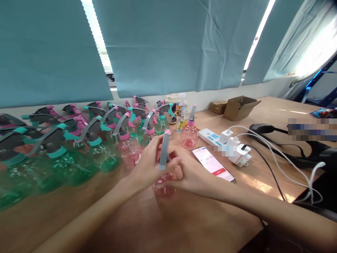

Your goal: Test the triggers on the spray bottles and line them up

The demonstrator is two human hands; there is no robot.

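A pink spray bottle [165,188] stands upright on the table in front of me, its grey trigger top with a pink nozzle pointing away. My left hand [149,160] is closed around the left side of its spray head. From the right, my right hand [185,170] grips the bottle at its neck and upper body, thumb near the grey lever. The collar is mostly hidden by my fingers. Just beyond my right hand stands another pink spray bottle [189,135]. Left of my left hand is a pink spray bottle [129,151] beside a green spray bottle [104,154].
Several more green and pink spray bottles crowd the table's left side. A phone [213,164] lies right of my hands, near a power strip [219,140] with white plugs and cables. Behind are a drink bottle [181,110] and an open cardboard box [240,108]. A black strap [281,149] lies at the right.
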